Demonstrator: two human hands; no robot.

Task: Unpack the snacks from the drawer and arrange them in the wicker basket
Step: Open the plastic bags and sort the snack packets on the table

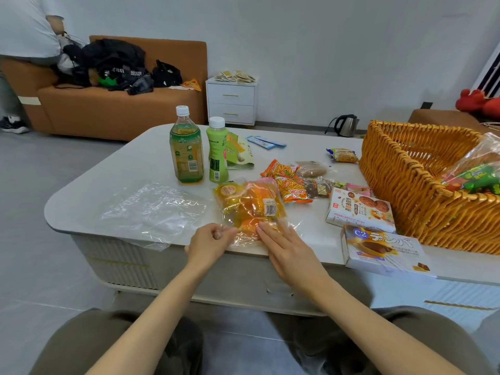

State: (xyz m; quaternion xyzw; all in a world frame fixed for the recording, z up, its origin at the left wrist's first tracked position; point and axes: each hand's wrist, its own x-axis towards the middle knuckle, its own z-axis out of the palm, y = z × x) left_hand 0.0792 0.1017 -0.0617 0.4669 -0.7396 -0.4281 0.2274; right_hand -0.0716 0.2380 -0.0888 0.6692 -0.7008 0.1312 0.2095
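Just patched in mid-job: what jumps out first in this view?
The orange wicker basket stands at the right of the table, some packets already inside. Front centre, the left hand pinches the near edge of a clear bag of orange snacks while the right hand lies flat on it.

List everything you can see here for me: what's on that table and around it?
table: one, white, centre
wicker basket: one, orange, table's right end
wrapped snacks: one clear bagful, green and red, inside basket
cake bag: one, clear over yellow-orange cakes, table's near edge
empty plastic bag: one, clear, table's left
amber bottle: one, green label, standing behind cake bag
green bottle: one, white cap, beside amber bottle
biscuit box: one, white, beside basket
cake box: one, purple-white, table's near edge
orange packets: two, mid-table
sofa: one, brown, back left
drawer cabinet: one, white, against wall
kettle: one, steel, behind table
left grip: person's left hand, pinches cake bag's edge
right grip: person's right hand, flat on cake bag
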